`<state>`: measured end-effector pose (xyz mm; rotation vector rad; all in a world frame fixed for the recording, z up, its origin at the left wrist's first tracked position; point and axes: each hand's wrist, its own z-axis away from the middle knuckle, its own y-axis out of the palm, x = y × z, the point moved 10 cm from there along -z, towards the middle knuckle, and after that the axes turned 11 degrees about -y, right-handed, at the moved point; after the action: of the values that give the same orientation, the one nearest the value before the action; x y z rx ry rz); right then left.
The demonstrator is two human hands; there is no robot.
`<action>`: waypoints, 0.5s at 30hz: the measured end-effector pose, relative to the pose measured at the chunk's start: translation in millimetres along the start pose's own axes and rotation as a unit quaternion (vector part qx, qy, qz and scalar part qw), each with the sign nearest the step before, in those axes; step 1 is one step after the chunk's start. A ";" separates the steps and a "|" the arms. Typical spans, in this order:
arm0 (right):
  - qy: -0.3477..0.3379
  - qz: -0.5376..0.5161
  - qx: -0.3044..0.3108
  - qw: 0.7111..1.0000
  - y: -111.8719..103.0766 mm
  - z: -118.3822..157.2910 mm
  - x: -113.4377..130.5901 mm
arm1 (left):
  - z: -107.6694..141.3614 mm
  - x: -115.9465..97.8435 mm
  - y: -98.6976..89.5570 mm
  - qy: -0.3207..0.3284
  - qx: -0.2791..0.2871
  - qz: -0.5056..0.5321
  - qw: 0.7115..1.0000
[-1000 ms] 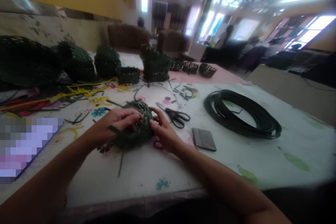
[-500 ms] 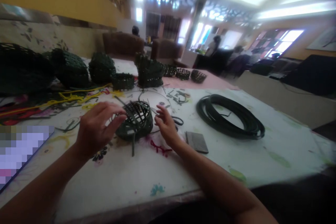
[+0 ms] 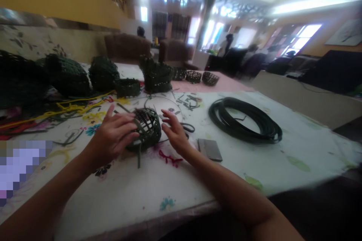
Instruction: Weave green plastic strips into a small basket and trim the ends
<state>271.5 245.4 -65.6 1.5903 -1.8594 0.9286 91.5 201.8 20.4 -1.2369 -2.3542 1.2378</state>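
A small dark green woven basket (image 3: 151,126) rests tilted on the table, its opening toward the upper left, with loose strip ends sticking out. At its left side is my left hand (image 3: 117,133), fingers spread and overlapping the basket's edge; whether they touch it is unclear. My right hand (image 3: 174,131) is just to the right of the basket, fingers apart, holding nothing. One strip end (image 3: 138,156) hangs down in front of the basket.
A coil of dark strip (image 3: 246,120) lies on the right. Near my right forearm are a grey block (image 3: 210,149), red cord (image 3: 169,159) and scissors handles (image 3: 188,128). Several woven baskets (image 3: 157,75) stand behind, with yellow cord (image 3: 76,107) at left. A person (image 3: 226,45) is far off.
My left hand's fingers have spread out and moved closer over the basket's left side. My right hand stays beside the basket. The whole view has shifted slightly.
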 end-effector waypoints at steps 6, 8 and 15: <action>0.032 -0.055 0.043 0.997 10.8 0.0 -13.8 | -4.6 19.6 -17.4 -0.052 -0.071 -0.058 0.994; 0.031 -0.073 0.040 0.996 11.3 -0.2 -11.5 | -5.1 35.5 -23.8 -0.096 -0.093 -0.094 0.987; 0.025 -0.104 0.068 0.992 22.0 4.5 4.8 | -0.8 68.5 -27.6 -0.148 -0.096 -0.135 0.975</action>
<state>249.2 240.5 -68.5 1.7849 -1.5898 1.0078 32.9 245.9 29.1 -0.7825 -2.7989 1.1969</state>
